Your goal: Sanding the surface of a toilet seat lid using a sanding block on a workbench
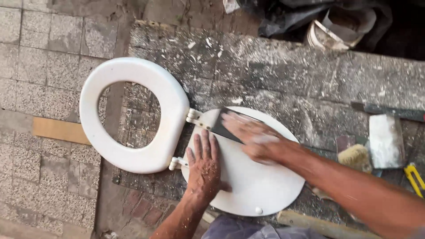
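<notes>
While the left hand (204, 170) lies flat, fingers spread, palm down on the white toilet lid (248, 177), the right hand (256, 137) is blurred, so I can't tell exactly how tightly it's curled, but it's pressing a dark sheet of sandpaper (221, 124) against the lid near the hinge side. Left hand holds nothing, it just pins the lid down.

The lid is a smooth, round-ish white disc, matte looking, with one small white bumper nub near its near edge. It sits at the near edge of the workbench (283, 75), which is a rough dark slab, totally speckled with white dust and flaky chips. Attached to the lid by two white plastic hinges (193, 116) is the seat ring (133, 115), a glossy white oval with a big opening, hanging off the left edge of the bench over the floor (40, 57). Floor is gritty speckled stone tile, with some worn brick showing right beside the bench.

Over at the right edge of the bench: one putty knife (386, 140) with a wide blade caked in white filler, one brush (355, 157) with pale yellowish bristles just beside it, and something yellow (415, 177) poking in from the edge, can't tell what. One dirty white bucket (330, 35) sits at the far edge next to crumpled black plastic sheeting (287, 17).
</notes>
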